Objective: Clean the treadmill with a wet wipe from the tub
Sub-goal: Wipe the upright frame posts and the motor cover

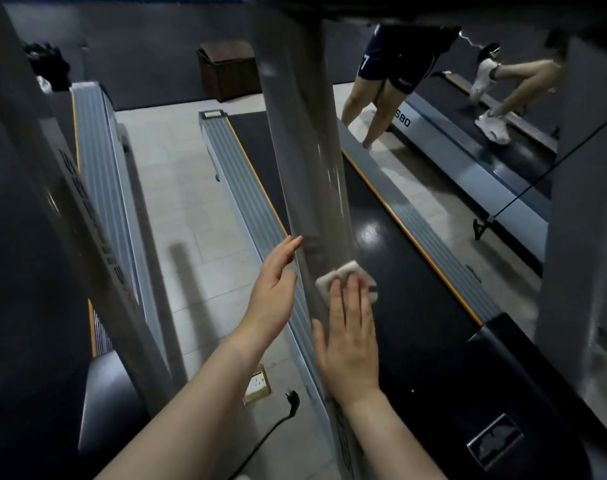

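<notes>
Wiping treadmill upright (305,161). Right hand (348,337) flat, fingers straight, pressing wet wipe (343,275) against lower upright. Left hand (274,289) open beside post, holding nothing. Best: keep palm pressure even, long overlapping strokes, refold wipe when soiled.

— Floor condition?
— Pale tiled floor (187,202). Three treadmills stand directly on it, side by side: the near treadmill (409,258) with its black belt, a second treadmill (97,140) to its left, a third (475,157) to its right.
— Anything else on the tiles?
— A brass floor socket (257,384), a black plug (292,399) lying just beside it, and a brown box (227,71) by the far wall.
</notes>
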